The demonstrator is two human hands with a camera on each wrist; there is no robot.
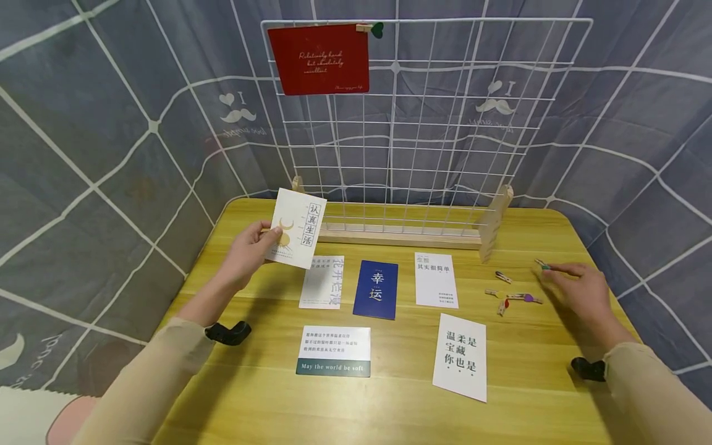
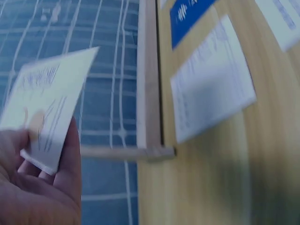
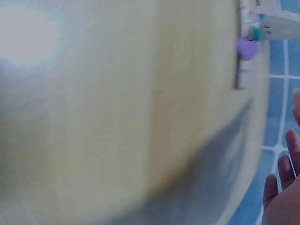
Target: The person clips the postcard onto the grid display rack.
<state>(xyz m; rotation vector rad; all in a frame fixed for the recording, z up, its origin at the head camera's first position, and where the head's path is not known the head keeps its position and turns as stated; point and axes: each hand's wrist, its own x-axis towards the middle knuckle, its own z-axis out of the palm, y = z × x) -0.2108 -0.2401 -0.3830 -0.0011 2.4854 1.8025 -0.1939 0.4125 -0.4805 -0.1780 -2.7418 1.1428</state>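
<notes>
My left hand (image 1: 251,250) grips a white card (image 1: 296,228) with black characters and a golden figure, thumb on its front. In the left wrist view the fingers back that same card (image 2: 47,101), raised beside the wire grid rack. Over the table's right side, my right hand (image 1: 578,293) pinches a small wooden clothespin (image 1: 539,264) with a green decoration at the fingertips. Several more clothespins lie just left of it, among them a purple one (image 1: 529,298) and a red one (image 1: 503,307). The right wrist view shows only part of the right hand (image 3: 283,187).
The white wire grid (image 1: 411,123) stands on a wooden base (image 1: 400,237) at the back. A red card (image 1: 319,68) hangs at its top left from a green-heart clothespin (image 1: 367,28). Several cards lie on the table, including a blue one (image 1: 376,300).
</notes>
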